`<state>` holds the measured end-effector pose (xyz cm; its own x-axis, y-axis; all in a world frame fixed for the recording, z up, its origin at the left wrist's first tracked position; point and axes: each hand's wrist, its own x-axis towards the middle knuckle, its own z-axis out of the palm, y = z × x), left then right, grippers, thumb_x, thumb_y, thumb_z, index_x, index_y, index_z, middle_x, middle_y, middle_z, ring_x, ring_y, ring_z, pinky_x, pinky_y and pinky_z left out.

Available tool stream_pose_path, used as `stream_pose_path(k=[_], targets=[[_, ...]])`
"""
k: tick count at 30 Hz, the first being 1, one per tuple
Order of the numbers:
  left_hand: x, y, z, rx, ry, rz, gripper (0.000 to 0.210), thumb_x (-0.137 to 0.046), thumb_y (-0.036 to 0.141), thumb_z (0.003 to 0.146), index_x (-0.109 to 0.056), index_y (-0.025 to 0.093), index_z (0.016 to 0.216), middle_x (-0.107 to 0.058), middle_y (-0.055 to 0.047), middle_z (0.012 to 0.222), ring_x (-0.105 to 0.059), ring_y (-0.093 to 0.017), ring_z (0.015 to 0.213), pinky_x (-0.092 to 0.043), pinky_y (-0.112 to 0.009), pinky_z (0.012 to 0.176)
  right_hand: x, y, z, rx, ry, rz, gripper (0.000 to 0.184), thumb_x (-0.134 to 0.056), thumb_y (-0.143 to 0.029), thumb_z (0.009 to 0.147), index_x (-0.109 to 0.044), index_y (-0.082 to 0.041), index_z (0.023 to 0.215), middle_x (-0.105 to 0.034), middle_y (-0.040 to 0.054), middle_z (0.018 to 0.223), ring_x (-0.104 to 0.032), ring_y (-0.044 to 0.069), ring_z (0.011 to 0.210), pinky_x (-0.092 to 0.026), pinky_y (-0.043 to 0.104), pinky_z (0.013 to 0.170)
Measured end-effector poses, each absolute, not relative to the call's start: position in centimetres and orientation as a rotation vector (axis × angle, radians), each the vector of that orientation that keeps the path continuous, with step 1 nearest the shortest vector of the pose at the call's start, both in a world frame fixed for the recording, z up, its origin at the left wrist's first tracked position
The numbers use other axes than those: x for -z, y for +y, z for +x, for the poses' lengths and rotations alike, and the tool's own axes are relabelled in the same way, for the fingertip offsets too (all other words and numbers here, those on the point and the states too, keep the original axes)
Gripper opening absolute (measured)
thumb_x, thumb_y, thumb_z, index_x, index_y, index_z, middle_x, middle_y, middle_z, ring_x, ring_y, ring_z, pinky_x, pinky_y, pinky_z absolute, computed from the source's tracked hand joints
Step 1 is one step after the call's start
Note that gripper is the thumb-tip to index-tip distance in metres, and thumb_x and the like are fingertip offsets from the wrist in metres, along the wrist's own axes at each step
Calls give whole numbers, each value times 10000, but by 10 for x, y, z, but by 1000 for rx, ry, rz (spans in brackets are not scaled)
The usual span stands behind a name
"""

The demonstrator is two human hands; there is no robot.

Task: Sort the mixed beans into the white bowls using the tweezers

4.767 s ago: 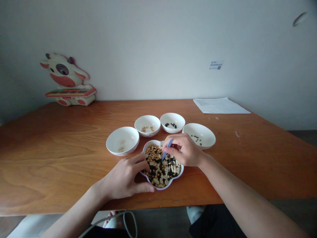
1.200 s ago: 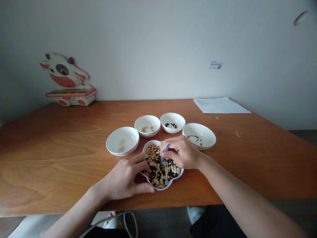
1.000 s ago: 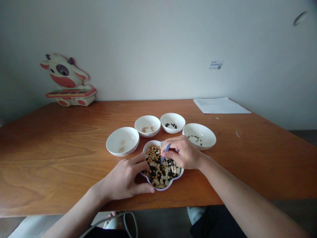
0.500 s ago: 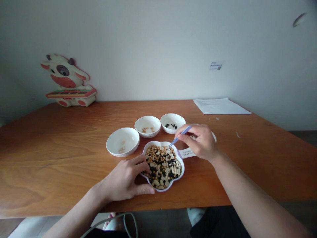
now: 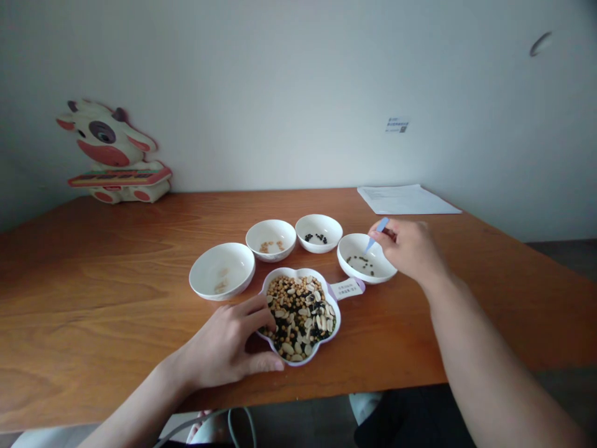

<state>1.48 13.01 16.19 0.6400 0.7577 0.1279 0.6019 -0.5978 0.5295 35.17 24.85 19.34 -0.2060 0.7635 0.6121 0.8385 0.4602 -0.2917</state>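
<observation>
My left hand (image 5: 233, 343) grips the left rim of a flower-shaped dish (image 5: 339, 317), its fingers over the edge and thumb along the near side. Peanuts, yellow beans and dark beans lie mixed in that dish, which has a labelled handle (image 5: 347, 289) at the right. My right hand (image 5: 410, 249) is closed on blue tweezers (image 5: 377, 234), tips pointing down into the right white bowl (image 5: 347, 242). Small greenish beans (image 5: 360, 265) are scattered inside this bowl. Whether the tips hold anything is too small to tell.
Behind the dish, three more white bowls form an arc: the left one (image 5: 200, 261) with a few pale pieces, another (image 5: 254, 233) with yellow beans, a third (image 5: 303, 224) with black beans. A cow keyboard toy (image 5: 116, 155) and papers (image 5: 408, 200) are farther back.
My right hand has moved the tweezers from above the flower-shaped dish right to the right bowl. My left hand keeps its grip on the dish. The whole view has shifted slightly.
</observation>
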Motion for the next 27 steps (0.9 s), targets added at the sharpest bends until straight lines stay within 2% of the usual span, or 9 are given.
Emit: stream_pose_path(k=[3, 10, 14, 19, 23, 27], targets=[[-162, 130, 15, -468, 1068, 2419, 402, -642, 566, 900, -608, 167, 932, -583, -56, 947, -574, -207, 789, -441, -306, 658, -192, 250, 348, 164, -2021, -1391, 162, -566, -190, 789, -678, -196, 672, -632, 4, 526, -513, 152, 447, -336, 267, 495], [-164, 129, 16, -472, 1078, 2428, 404, -627, 573, 907, -617, 169, 931, -592, -65, 959, -587, -215, 811, -460, -313, 677, -187, 246, 334, 133, -2003, -1295, 168, -569, -224, 829, -693, -181, 724, -698, 39, 631, -584, 168, 528, -390, 273, 533], [-165, 128, 16, -488, 1073, 2427, 420, -611, 586, 911, -621, 166, 923, -587, -62, 940, -580, -208, 796, -462, -309, 675, -187, 232, 314, -104, -1924, -968, 178, -575, -277, 892, -691, -174, 805, -733, 61, 781, -662, 190, 691, -490, 292, 639], [-164, 128, 16, -471, 1076, 2403, 392, -654, 552, 895, -622, 163, 931, -585, -60, 959, -582, -214, 810, -461, -320, 692, -190, 209, 286, -383, -1980, -570, 155, -590, -211, 905, -689, -179, 790, -726, 58, 784, -673, 181, 732, -527, 306, 684], [-163, 129, 16, -484, 1067, 2393, 369, -670, 530, 893, -622, 166, 931, -588, -59, 979, -582, -216, 834, -457, -316, 702, -187, 201, 272, -684, -2102, -449, 175, -594, -208, 912, -696, -153, 781, -719, 60, 745, -651, 145, 653, -508, 258, 591], [-163, 129, 16, -479, 1066, 2399, 385, -668, 545, 890, -622, 165, 930, -585, -59, 972, -574, -212, 820, -449, -311, 687, -181, 202, 268, -794, -2310, -471, 100, -654, -178, 875, -711, -149, 798, -728, 38, 743, -633, 128, 625, -479, 236, 558]])
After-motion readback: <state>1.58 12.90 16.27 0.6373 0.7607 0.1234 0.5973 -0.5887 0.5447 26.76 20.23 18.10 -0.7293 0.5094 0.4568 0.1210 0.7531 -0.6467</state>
